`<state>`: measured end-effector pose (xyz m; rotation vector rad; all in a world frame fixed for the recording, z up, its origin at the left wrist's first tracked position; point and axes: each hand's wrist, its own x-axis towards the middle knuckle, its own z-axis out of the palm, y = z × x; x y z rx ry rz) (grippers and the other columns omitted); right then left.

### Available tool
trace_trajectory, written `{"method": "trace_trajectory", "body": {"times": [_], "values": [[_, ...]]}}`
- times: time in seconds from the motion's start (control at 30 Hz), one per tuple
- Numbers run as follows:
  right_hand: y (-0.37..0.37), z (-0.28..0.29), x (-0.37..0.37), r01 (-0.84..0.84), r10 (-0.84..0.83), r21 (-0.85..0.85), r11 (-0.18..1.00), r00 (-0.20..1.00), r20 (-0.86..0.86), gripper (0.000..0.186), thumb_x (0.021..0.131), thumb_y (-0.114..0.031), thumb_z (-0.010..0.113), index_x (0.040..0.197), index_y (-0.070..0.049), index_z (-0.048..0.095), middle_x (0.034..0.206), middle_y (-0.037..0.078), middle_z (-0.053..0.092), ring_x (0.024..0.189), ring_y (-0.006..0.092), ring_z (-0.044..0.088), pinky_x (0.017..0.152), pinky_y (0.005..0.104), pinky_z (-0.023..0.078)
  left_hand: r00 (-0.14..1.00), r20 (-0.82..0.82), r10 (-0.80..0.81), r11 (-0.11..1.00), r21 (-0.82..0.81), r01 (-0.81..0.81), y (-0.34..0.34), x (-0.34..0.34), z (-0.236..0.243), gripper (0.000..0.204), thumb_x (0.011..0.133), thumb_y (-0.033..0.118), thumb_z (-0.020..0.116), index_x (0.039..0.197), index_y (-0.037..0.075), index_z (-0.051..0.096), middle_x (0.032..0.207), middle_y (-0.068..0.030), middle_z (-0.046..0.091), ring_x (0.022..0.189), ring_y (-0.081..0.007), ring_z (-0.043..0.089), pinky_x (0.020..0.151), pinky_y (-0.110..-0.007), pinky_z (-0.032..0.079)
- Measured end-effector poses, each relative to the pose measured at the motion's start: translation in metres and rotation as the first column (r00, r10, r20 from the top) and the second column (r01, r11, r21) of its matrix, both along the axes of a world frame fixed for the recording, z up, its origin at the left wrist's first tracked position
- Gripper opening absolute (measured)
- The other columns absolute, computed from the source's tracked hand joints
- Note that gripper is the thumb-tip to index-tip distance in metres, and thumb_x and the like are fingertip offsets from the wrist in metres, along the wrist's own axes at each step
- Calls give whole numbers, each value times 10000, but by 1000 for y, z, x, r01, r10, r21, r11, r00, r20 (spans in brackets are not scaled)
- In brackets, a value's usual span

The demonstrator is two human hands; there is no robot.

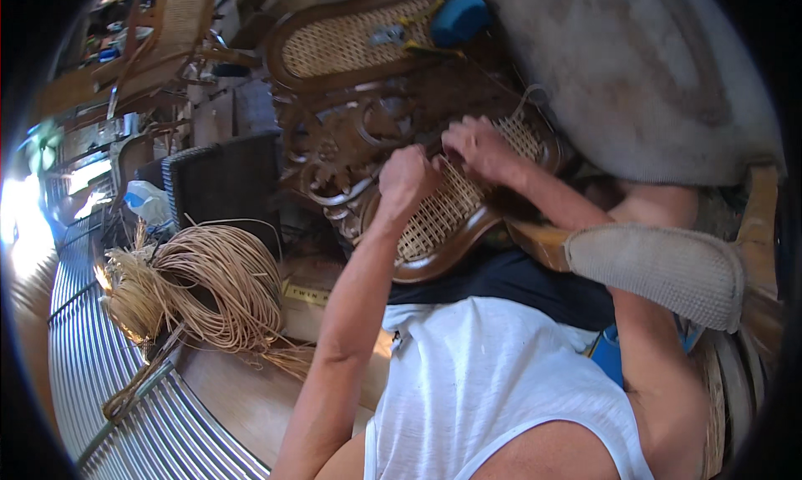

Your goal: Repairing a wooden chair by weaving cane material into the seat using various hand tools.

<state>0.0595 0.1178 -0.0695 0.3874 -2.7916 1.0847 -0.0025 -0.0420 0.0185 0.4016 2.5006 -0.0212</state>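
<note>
My left hand [407, 177] is curled at the upper left of a woven cane panel [436, 216], which has a curved wooden frame. Just right of it my right hand [480, 150] is bent down onto the weave, fingers pinched; what either holds is hidden. A pale cane strand [526, 98] loops above the panel. Carved openwork wood [338, 146] adjoins the panel. Farther back, a second cane panel [330, 47] bears small metal tools [387, 34] and a blue object [458, 19].
Coils of rattan strands [225, 271] lie at left, beside a dark woven chair back [224, 183] and a slatted metal surface [100, 338]. A large grey padded surface [635, 71] fills the upper right. A wooden armrest with beige padding [652, 271] crosses my right arm. Furniture clutters the background.
</note>
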Motion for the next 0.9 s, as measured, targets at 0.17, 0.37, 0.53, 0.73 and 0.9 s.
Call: {"method": "trace_trajectory", "body": {"times": [0.17,0.37,0.53,0.73,0.9], "values": [[-2,-7,14,-14,44,208,978,989,-141,64,909,-148,559,940,-106,597,962,86,601,968,297,586,851,459,438,998,-61,19,997,69,-14,-29,21,37,391,943,402,634,1004,20,687,949,-245,715,922,-451,678,807,-533,536],[15,11,13,-36,35,-33,999,999,-32,98,899,-163,624,969,-96,615,973,112,600,979,319,590,851,456,461,898,-159,410,869,366,-332,-140,44,84,365,950,348,691,916,-15,673,790,-219,701,703,-339,684,666,-419,519],[38,-2,22,137,-101,-251,958,983,152,251,865,-212,742,1031,-37,672,1015,144,616,1014,345,611,908,439,499,804,-119,583,701,573,-424,-171,39,97,402,946,343,748,879,-41,649,678,-66,611,639,-104,490,590,-310,452],[48,-19,31,217,-110,-387,896,954,280,266,860,-200,771,1065,-47,697,1041,101,627,1031,256,626,932,368,504,847,-95,523,676,651,-345,-143,29,81,330,936,278,762,907,-36,668,664,-19,579,629,-85,461,572,-296,428],[45,-15,36,281,-96,-453,846,916,390,261,878,-184,773,1095,-54,706,1092,57,646,1057,174,623,938,329,504,855,-19,519,639,673,-372,-149,38,60,292,944,245,744,911,-35,664,645,-38,583,596,-96,457,554,-302,423]]}}
